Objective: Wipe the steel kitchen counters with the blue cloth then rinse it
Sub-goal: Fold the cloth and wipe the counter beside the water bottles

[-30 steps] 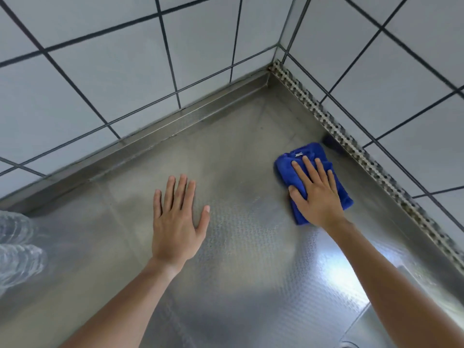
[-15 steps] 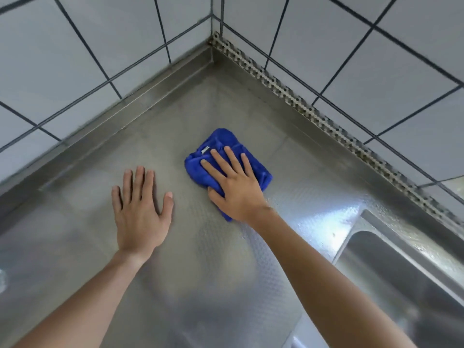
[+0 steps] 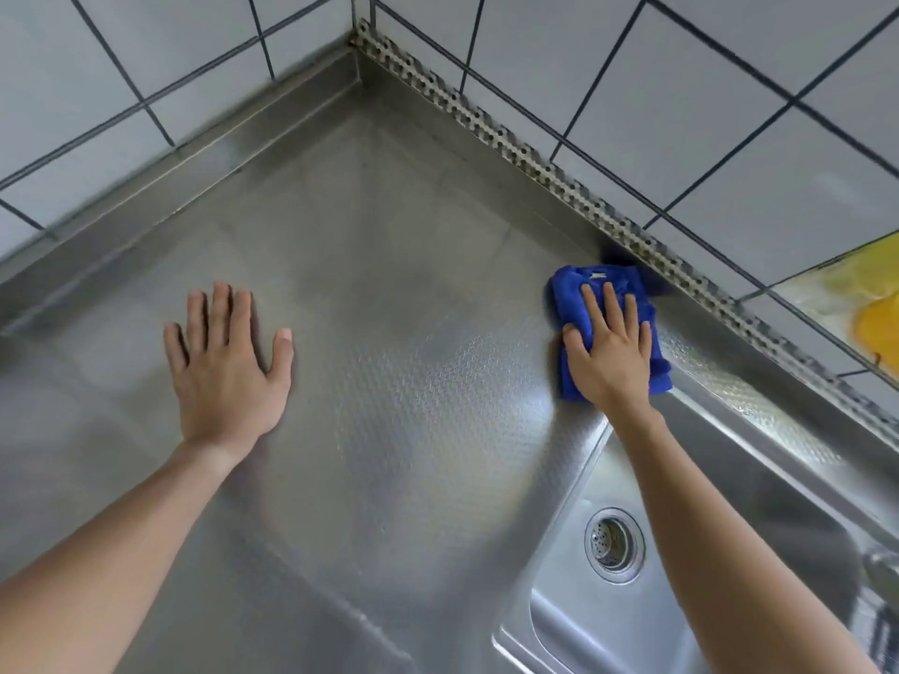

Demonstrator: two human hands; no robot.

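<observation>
The folded blue cloth (image 3: 574,289) lies flat on the steel counter (image 3: 389,284), close to the perforated strip along the right wall and just behind the sink's back corner. My right hand (image 3: 608,352) presses down on the cloth with its fingers spread, covering most of it. My left hand (image 3: 226,367) rests palm-down on the bare counter to the left, fingers apart, holding nothing.
A steel sink (image 3: 705,615) with a round drain (image 3: 614,544) opens at the lower right. White tiled walls meet in the corner at the top. The perforated metal strip (image 3: 535,158) runs along the right wall. A yellow-patterned tile (image 3: 856,304) is at the right edge.
My right hand has slid the cloth rightward across the counter, from beside my left hand to the right wall strip. The view has shifted, showing the sink and its drain. My left hand stays flat.
</observation>
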